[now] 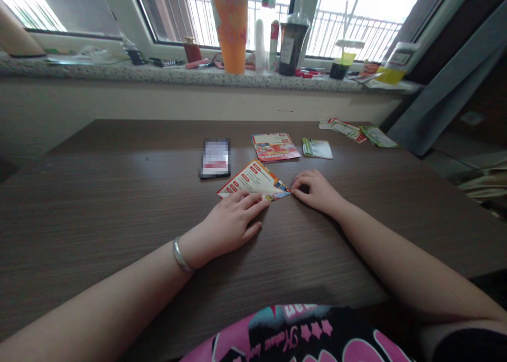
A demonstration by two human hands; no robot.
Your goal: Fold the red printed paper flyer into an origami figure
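On the surface (130,214), I have the printed paper (253,178) on the near side of the red card stack (276,148), reaching left, long axis running sideways. My left hand (229,224) touches its near edge, fingers loosely spread; my right hand (319,192) meets its right corner, fingers narrowed, grip uncertain.

We see near leaflet (259,176): cream, red labels, red-orange edging | far leaflet (276,149): red and cream | tabletop (119,203): dark brown, streaky grain | bangle (181,253): silver | shirt (291,338): black, pink stars and lettering
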